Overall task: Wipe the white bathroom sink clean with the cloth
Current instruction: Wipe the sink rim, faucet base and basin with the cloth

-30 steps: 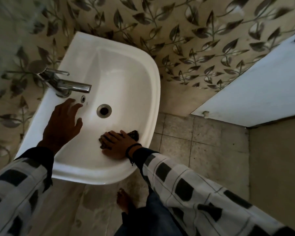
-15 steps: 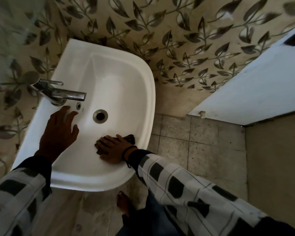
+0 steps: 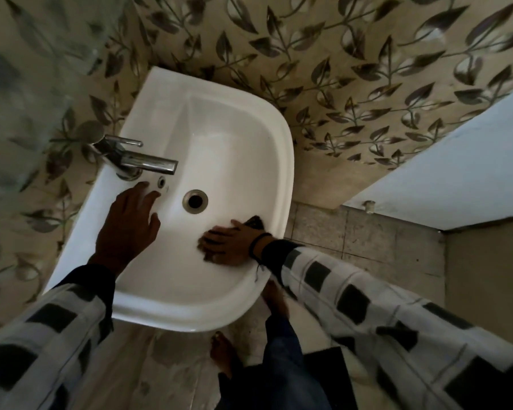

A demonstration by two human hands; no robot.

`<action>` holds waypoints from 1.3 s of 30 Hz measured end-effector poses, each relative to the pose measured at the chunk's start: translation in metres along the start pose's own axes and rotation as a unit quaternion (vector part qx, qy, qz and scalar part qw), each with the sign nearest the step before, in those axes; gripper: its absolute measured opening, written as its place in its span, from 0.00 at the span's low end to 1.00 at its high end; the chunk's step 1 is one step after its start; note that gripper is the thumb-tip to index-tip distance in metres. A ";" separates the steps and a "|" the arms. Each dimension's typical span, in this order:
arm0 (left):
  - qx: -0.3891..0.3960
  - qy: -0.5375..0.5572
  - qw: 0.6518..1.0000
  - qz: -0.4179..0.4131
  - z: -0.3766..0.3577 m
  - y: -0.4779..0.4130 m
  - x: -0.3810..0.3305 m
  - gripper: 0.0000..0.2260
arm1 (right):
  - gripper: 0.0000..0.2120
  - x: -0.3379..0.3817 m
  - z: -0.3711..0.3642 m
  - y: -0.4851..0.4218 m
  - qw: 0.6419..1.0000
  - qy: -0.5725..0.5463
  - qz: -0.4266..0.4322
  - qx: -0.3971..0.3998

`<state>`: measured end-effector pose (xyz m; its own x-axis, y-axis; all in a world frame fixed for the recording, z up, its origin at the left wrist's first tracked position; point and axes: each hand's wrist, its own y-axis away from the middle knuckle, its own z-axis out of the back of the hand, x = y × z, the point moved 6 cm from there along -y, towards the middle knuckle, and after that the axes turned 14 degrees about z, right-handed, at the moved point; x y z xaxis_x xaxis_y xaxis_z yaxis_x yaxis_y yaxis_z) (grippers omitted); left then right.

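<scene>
Pressing flat, fingers close together, the right hand (image 3: 230, 247) pins the dark cloth (image 3: 256, 221) against the near right slope of the white sink (image 3: 219, 137), beside the drain (image 3: 195, 201). The left hand (image 3: 128, 229) rests on the ledge below the faucet (image 3: 142, 161), fingers loosely spread. Since half a second ago the wiping hand edged slightly rimward; the left stayed put.

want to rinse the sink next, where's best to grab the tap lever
Pinch the tap lever at its free rounded end, coming from above with the left hand, the nearer one. The thin rod juts out above the spout, leaving that end exposed.
</scene>
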<state>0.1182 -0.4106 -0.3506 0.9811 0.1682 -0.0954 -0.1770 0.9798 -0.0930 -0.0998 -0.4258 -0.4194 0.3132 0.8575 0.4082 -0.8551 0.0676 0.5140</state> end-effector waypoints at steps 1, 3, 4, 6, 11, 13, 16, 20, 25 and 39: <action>0.002 -0.002 1.000 0.001 0.000 0.000 -0.001 0.22 | 0.27 -0.017 0.011 0.006 0.999 0.025 -0.029 -0.004; 0.004 0.003 1.000 0.001 0.002 0.000 -0.004 0.21 | 0.27 -0.047 0.029 0.012 0.991 0.052 -0.117 -0.036; 0.004 0.004 1.000 0.004 0.002 -0.001 -0.004 0.21 | 0.27 -0.056 0.029 0.010 0.985 0.048 -0.153 -0.055; 0.005 0.002 1.000 0.008 0.001 -0.001 -0.002 0.21 | 0.29 -0.049 0.023 0.002 0.978 0.019 -0.180 -0.108; -0.010 -0.004 1.000 -0.002 0.002 0.000 -0.003 0.20 | 0.29 -0.023 -0.007 -0.002 0.999 0.043 -0.022 -0.009; -0.020 0.000 1.000 -0.002 0.004 0.000 -0.004 0.20 | 0.28 -0.053 0.013 -0.003 0.993 0.046 -0.090 -0.054; -0.024 0.011 1.000 -0.002 0.007 0.000 -0.005 0.20 | 0.27 -0.083 0.029 -0.013 0.971 0.002 -0.195 -0.135; -0.017 0.015 1.000 0.005 0.007 -0.001 -0.003 0.21 | 0.34 -0.063 0.021 -0.036 0.952 -0.052 -0.222 -0.205; 0.000 0.015 1.000 0.013 0.006 -0.001 -0.002 0.22 | 0.35 -0.085 0.028 -0.051 0.952 -0.051 -0.199 -0.228; -0.005 -0.002 1.000 0.023 0.006 0.000 -0.003 0.23 | 0.28 -0.122 0.081 -0.080 0.928 0.079 -0.188 -0.312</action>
<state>0.1154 -0.4107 -0.3444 0.9720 0.2143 -0.0961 -0.2235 0.9697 -0.0986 -0.0356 -0.5772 -0.4494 0.6152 0.7744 0.1478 -0.7862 0.6166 0.0417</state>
